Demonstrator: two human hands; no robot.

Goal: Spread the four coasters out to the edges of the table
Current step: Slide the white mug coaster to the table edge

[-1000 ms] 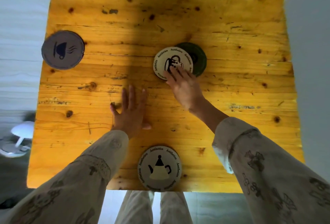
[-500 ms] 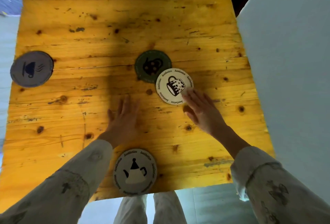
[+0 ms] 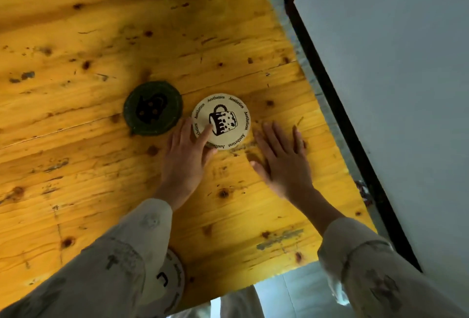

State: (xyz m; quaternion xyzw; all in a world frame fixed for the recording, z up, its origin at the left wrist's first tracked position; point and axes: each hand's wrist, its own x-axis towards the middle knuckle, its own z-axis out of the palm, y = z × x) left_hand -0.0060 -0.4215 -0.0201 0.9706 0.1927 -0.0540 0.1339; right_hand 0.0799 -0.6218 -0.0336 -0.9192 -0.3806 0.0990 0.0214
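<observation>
1. On my yellow wooden desk [image 3: 76,178], the dark green coaster [image 3: 153,108] lies flat near the middle.
2. My left hand [image 3: 185,163], fingers spread, presses a fingertip on the cream mug coaster [image 3: 221,121], just right of the green one.
3. My right hand [image 3: 281,160] lies flat, fingers apart, gripping nothing.

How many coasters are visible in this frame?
3. A dark green coaster lies mid-table; a cream mug coaster sits just right of it under the left hand; a third peeks from beneath the left sleeve at the near edge. A fourth may be out of frame.
</observation>
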